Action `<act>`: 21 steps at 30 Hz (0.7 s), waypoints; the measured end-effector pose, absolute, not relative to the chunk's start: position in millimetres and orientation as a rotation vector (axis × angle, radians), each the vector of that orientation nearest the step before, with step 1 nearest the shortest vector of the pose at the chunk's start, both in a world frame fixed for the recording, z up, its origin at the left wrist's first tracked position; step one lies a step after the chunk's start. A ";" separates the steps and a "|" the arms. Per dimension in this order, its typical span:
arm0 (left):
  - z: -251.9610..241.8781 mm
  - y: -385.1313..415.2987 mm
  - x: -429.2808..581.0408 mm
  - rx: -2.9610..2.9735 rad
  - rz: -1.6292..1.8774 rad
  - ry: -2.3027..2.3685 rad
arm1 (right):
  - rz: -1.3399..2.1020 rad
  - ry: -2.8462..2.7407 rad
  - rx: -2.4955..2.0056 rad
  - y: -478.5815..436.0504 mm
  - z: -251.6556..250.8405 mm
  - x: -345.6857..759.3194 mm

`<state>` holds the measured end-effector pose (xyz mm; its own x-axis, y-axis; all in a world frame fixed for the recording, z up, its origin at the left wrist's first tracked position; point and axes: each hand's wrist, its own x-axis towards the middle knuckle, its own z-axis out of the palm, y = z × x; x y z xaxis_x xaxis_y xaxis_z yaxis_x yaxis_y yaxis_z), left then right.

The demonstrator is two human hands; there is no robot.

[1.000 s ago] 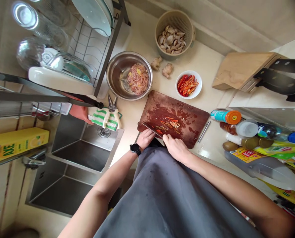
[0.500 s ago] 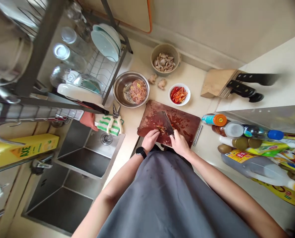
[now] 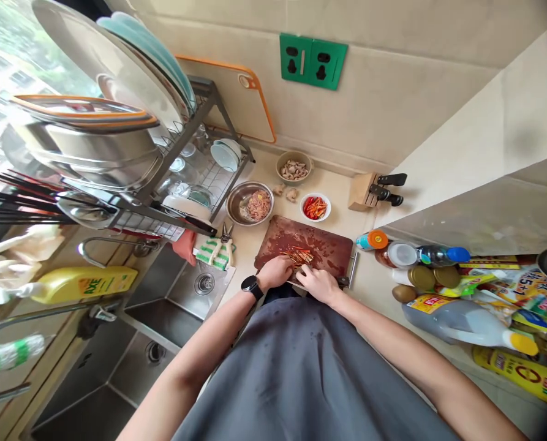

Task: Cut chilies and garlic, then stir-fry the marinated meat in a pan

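Note:
A brown cutting board point(image 3: 321, 236) lies on the counter with a small pile of red-brown pepper shreds point(image 3: 302, 255) near its front edge. My left hand point(image 3: 275, 272), a black watch on its wrist, reaches in from the left, its fingers drawn together at the pile. Beside it on the right, my right hand point(image 3: 318, 282) is free of the knife, its fingers slightly apart at the pile's near side. A knife's dark handle point(image 3: 343, 282) shows at the board's near right edge; the blade is mostly hidden by my right hand.
Behind the board stand a steel bowl of raw meat point(image 3: 257, 205), a white bowl of red pepper strips point(image 3: 315, 208), a basket of pale pieces point(image 3: 294, 170) and ginger point(image 3: 291, 195). A knife block point(image 3: 362, 191) and bottles point(image 3: 457, 318) stand right; a sink point(image 3: 181, 294) and dish rack point(image 3: 199, 135) left.
My right hand has let go of the knife, which now lies along the board's near edge. Both hands are now close together at the shreds. The view has tilted up.

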<state>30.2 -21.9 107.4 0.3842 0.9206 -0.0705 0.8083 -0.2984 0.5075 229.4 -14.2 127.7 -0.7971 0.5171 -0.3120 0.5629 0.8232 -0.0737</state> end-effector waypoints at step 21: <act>22.3 -40.7 106.9 1.130 0.927 2.533 | -2.314 1.771 2.193 -23.8 7.8 336.5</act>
<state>106.9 -40.7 22.3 -0.6813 0.7299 0.0555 0.5932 0.5062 0.6260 336.5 -23.8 7.8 -0.1973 0.8547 -0.4802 0.2402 -0.4328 -0.8689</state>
